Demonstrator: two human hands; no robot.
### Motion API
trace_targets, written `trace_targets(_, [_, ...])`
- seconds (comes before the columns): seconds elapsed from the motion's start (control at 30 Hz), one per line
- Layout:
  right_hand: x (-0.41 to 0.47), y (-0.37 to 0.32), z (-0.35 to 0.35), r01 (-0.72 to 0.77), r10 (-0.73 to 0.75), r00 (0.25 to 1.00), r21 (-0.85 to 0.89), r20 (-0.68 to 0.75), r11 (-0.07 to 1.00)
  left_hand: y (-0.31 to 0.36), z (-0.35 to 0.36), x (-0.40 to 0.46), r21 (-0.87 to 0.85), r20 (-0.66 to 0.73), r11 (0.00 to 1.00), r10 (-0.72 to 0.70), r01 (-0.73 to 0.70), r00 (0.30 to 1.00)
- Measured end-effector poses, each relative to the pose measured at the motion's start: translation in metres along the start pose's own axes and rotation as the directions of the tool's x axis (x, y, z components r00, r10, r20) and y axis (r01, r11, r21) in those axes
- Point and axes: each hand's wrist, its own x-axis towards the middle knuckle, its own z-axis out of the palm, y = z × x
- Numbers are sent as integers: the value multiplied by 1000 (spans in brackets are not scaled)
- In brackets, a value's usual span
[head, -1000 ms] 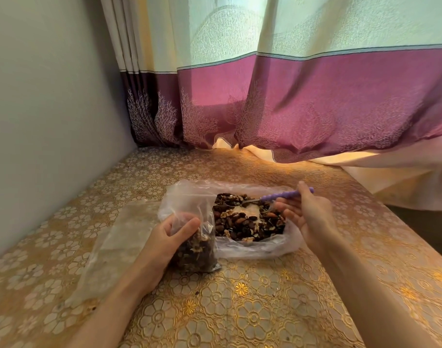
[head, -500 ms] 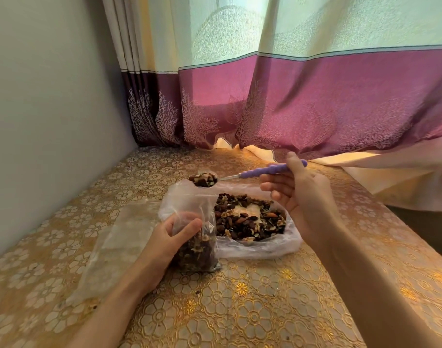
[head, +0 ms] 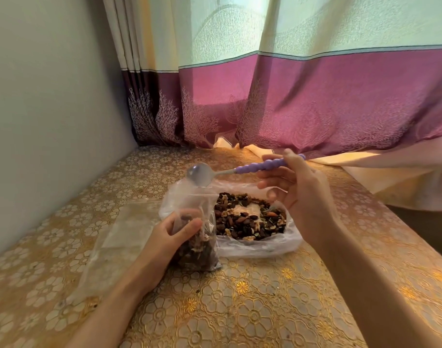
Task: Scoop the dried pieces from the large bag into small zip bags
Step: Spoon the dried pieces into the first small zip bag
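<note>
My right hand (head: pixel 300 197) pinches the purple handle of the spoon (head: pixel 240 170), whose bowl is tipped over the mouth of the small bag (head: pixel 198 232) and looks empty. My left hand (head: pixel 169 237) is curled round that bag, holding it upright on the table (head: pixel 240 310), its lower part filled with dried pieces. The big bag (head: pixel 250 222) lies open just beside it, touching it, with plenty of mix inside. To do this step well, I judge I should keep the bowl right above the opening until nothing clings to it, and hold the mouth wide with my thumb and fingers so no piece bounces off the rim. My grip should sit above the fill, since squeezing lower could narrow the bag. A flat plastic sheet (head: pixel 119 244) lies left of my wrist.
</note>
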Motion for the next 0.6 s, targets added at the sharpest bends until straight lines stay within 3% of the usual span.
trace_targets(0.07, [4, 5, -10, 23, -24, 996, -23, -80, 999, -1, 1, 0, -9, -19, 1000, 5, -5, 1000])
trace_targets(0.17, [10, 15, -28, 49, -95, 976, -228, -195, 972, -2, 2, 0, -5, -73, 1000, 20, -20, 997])
trace_targets(0.37, [13, 34, -55, -40, -188, 924, -575, -332, 817, -2, 2, 0, -29, -83, 999, 17, -20, 996])
trace_targets(0.47, [15, 36, -60, -66, -195, 917, -615, -348, 786, -2, 1, 0, -38, -65, 999, 13, -16, 998])
trace_targets(0.6, [16, 39, -63, -130, -112, 913, -539, -393, 832, -2, 1, 1, -39, -66, 999, 6, -8, 998])
